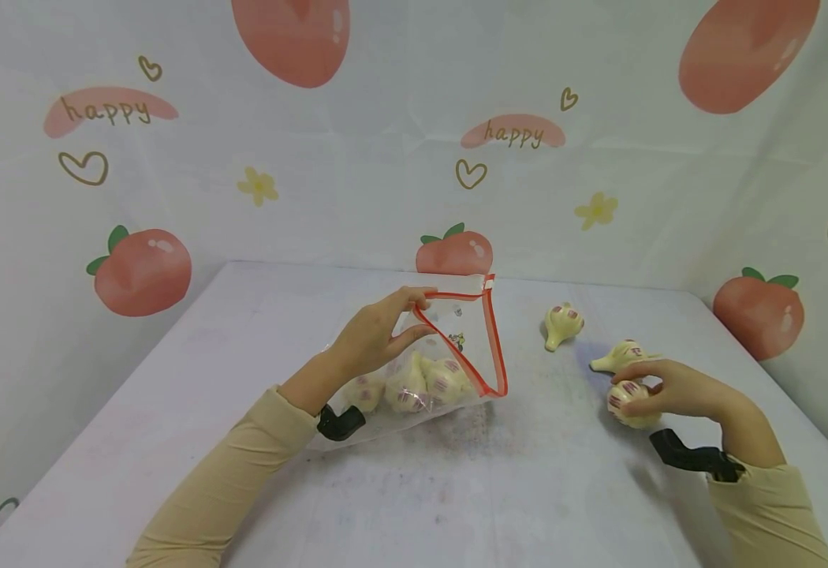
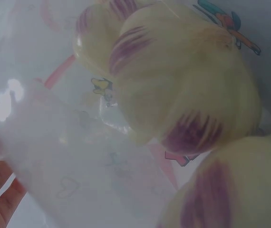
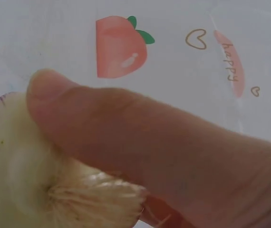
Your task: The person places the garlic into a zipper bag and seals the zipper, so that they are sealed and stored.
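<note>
A clear zip bag (image 1: 497, 339) with red edging lies on its side, its mouth held apart toward the right. My left hand (image 1: 371, 335) pinches the upper edge of that mouth between thumb and fingers. Several garlic bulbs (image 1: 408, 388) sit inside the bag; through its film, the left wrist view shows purple-streaked garlic (image 2: 188, 85) up close. Farther right, my right hand (image 1: 691, 392) grips another garlic bulb (image 1: 624, 404). In the right wrist view the thumb (image 3: 116, 118) presses along this bulb, beside its rootlets (image 3: 95, 199).
Just behind the gripped bulb lies a loose garlic bulb (image 1: 620, 356). Another bulb (image 1: 563, 323) rests farther back, between the bag and the right hand. A white cloth backdrop (image 1: 357, 197) with printed fruit and hearts rises behind the white table (image 1: 414, 505).
</note>
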`<state>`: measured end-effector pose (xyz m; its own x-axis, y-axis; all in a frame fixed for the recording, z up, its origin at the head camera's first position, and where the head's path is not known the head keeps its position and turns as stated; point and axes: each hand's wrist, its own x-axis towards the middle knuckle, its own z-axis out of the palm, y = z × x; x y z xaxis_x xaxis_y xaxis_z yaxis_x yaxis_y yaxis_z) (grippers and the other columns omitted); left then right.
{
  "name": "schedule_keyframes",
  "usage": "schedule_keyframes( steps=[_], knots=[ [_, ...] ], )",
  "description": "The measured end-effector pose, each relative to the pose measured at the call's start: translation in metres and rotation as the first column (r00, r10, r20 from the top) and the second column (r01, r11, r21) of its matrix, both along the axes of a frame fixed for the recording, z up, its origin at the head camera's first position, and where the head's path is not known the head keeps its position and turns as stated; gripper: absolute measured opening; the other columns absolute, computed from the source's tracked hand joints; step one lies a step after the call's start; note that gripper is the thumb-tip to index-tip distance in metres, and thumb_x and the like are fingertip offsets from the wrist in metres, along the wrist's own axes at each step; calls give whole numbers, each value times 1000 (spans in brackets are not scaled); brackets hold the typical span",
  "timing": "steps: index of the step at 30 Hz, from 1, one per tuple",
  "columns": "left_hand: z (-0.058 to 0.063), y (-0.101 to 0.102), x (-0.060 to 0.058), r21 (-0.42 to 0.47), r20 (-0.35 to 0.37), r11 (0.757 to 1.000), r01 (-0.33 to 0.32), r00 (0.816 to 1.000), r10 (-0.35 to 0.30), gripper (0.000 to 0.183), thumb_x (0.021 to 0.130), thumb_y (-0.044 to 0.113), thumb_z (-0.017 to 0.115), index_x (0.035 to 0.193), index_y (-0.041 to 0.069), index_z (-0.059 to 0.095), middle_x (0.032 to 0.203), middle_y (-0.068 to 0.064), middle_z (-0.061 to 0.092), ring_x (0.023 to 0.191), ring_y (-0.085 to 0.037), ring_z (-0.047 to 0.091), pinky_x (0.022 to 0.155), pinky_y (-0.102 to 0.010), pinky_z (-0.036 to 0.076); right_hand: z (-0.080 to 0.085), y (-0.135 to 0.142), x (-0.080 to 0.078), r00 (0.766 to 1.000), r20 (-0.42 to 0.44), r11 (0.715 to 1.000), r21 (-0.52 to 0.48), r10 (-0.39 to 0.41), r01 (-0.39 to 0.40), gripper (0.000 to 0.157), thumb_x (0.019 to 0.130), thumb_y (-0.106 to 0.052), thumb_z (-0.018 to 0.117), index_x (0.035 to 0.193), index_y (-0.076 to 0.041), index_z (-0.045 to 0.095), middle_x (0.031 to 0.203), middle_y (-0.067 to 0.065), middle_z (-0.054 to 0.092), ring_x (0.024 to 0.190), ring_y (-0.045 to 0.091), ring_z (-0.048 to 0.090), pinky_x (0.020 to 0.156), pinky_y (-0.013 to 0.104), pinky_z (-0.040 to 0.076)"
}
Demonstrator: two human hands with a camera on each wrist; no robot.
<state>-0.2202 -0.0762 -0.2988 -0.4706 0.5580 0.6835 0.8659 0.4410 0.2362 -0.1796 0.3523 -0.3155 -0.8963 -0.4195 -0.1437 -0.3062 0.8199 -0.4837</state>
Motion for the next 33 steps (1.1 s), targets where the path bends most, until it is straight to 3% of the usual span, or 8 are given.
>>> schedule_keyframes(
  steps=[5,9,12,16,19,24,31,33],
  knots=[
    [-1,0,0,-1,5,1000,1,1000,-1,33,82,14,70,105,4,48,106,-10,65,96,-28,68,51,-21,37,4,-4,1,1000,-29,1000,-29,-7,6,41,79,-24,74,112,-3,61,99,3,59,80,-6,48,66,18,44],
    [0,1,-1,-1,5,1000,-1,1000,1,33,83,15,70,106,5,48,102,-9,65,96,-28,68,53,-22,41,8,-10,1,1000,-21,1000,-22,-20,19,45,80,-24,73,116,-2,58,101,7,59,84,12,57,64,21,44],
    [0,1,-1,0,1,1000,0,1000,0,33,83,14,70,106,5,48,100,-9,65,96,-28,68,55,-23,43,10,-13,2,998,-56,1000,-23,-20,18,44,80,-24,73,116,-3,59,97,5,58,84,10,54,62,21,41],
    [-1,1,-2,-1,3,1000,1,1000,-1,34,83,14,70,107,5,49,100,-8,65,96,-27,68,54,-22,41,12,-17,4,992,-122,998,-54,-19,13,41,79,-22,74,115,-7,60,97,5,58,76,-1,51,61,21,39],
    [-1,0,-2,-2,8,1000,-4,1000,4,33,83,15,70,106,5,48,103,-9,65,96,-27,68,53,-21,39,14,-22,5,988,-151,997,-69,-33,23,41,80,-23,73,116,-11,59,104,8,60,77,-1,54,63,21,42],
    [-1,0,-1,-3,12,1000,-9,1000,9,32,83,15,70,105,5,48,105,-9,66,96,-28,68,53,-20,37,15,-30,5,982,-180,994,-97,-63,46,43,80,-24,74,118,-11,58,95,5,60,73,0,52,60,21,41],
    [0,0,-1,5,63,1000,-6,998,6,32,84,16,69,105,6,47,106,-11,65,98,-29,68,51,-21,33,14,-35,4,976,-207,992,-113,-70,47,43,79,-22,75,118,-10,59,110,15,61,84,16,59,61,20,43],
    [1,0,0,13,92,1000,-4,996,3,32,84,16,69,105,6,47,109,-11,65,98,-29,68,53,-22,40,13,-36,3,976,-210,993,-108,-61,39,44,79,-22,75,118,-9,59,116,18,60,89,23,60,63,21,44]
  ],
)
